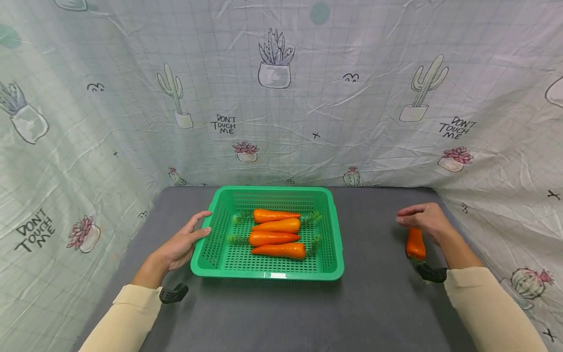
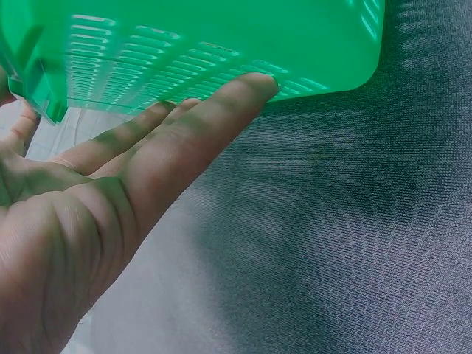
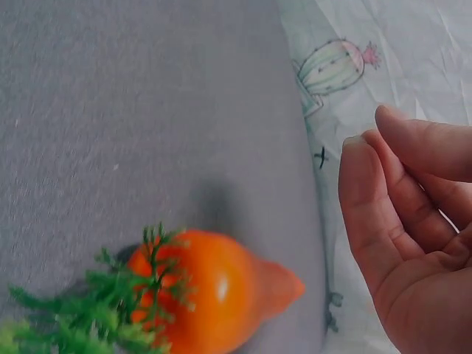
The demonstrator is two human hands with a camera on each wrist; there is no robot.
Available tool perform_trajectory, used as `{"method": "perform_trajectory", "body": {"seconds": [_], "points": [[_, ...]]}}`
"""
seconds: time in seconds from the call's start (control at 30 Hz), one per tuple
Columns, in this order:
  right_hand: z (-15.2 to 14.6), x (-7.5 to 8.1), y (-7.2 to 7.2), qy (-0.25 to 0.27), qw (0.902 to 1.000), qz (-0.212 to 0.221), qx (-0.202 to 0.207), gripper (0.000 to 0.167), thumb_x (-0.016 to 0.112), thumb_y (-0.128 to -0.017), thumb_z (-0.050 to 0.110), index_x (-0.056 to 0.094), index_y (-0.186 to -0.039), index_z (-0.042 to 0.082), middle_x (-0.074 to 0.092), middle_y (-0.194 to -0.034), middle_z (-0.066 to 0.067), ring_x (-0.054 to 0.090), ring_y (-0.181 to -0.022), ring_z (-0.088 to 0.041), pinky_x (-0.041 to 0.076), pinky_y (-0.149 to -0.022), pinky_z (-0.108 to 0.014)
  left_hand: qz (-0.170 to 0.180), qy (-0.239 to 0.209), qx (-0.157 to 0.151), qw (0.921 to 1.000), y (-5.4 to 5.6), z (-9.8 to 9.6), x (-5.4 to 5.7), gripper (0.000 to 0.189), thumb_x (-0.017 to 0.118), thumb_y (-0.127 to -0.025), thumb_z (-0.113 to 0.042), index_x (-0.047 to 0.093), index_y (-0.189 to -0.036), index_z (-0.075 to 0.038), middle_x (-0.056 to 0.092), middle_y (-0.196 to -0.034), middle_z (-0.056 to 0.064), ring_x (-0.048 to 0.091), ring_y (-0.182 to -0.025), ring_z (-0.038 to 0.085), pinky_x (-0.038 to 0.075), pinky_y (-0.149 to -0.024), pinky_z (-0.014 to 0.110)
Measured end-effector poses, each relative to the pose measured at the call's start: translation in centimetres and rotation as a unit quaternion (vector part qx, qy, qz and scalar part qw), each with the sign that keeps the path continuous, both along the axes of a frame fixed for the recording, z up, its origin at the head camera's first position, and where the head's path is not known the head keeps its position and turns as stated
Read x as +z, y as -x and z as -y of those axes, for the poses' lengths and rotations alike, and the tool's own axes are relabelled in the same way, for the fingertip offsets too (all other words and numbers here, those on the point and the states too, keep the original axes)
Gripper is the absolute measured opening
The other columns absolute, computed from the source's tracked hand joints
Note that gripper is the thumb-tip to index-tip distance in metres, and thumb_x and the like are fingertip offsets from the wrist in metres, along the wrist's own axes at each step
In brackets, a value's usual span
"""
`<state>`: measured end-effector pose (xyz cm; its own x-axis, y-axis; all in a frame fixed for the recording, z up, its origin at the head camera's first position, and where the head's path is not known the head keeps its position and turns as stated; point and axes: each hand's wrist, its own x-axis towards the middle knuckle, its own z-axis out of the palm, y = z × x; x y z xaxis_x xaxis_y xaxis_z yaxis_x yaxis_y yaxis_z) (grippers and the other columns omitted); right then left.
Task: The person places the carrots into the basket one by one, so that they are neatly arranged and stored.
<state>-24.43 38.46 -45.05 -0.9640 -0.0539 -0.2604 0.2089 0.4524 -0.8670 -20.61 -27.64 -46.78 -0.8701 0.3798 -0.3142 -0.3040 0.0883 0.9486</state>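
Note:
A green plastic basket (image 1: 268, 275) with slotted walls holds several orange carrots (image 1: 276, 238) with leafy green tops. At its left side is my left hand (image 1: 178, 248), two fingertips right at the rim. The left wrist view shows extended fingers (image 2: 199, 140) along the outside of the slotted wall (image 2: 221, 66). On the right, another carrot (image 1: 415, 246) lies on the grey surface, its leafy end toward me. Just above its far end hovers my right hand (image 1: 425, 220), holding nothing. In the right wrist view, the fingers (image 3: 361, 181) are loosely bent, apart from that carrot (image 3: 210, 295).
A grey cloth-like surface (image 1: 374, 303) lies under everything. White fabric (image 1: 308, 146) printed with potted cacti and lettering rises behind it and along both sides. The right-hand fabric wall (image 1: 506, 220) stands close beside my right arm. Black bands circle both wrists.

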Motion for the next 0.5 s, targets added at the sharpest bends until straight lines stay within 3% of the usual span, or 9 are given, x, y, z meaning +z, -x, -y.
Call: {"method": "perform_trajectory", "body": {"seconds": [0.4,0.5], "points": [[-2.2,-0.9,-0.8,0.018,0.9997,0.007,-0.018,0.015,0.078,-0.095,0.018,0.081,-0.109,0.014,0.075,-0.089,0.022,0.074,-0.087,0.000,0.061,-0.082,-0.022,0.009,0.001,0.011,0.9999,0.2,-0.1,-0.4,0.063,0.051,-0.112,-0.035,0.010,-0.160,-0.037,0.043,-0.150,0.025,0.068,-0.122,0.033,0.060,-0.095,0.058],[-2.8,-1.2,-0.9,0.014,0.9996,0.004,-0.022,0.018,0.077,-0.096,0.017,0.080,-0.112,0.010,0.075,-0.088,0.022,0.074,-0.086,0.000,0.061,-0.081,-0.021,0.009,0.000,0.006,0.9999,0.3,-0.2,-0.4,0.064,0.050,-0.112,-0.034,0.009,-0.161,-0.036,0.041,-0.152,0.026,0.067,-0.124,0.034,0.059,-0.096,0.058]]}}
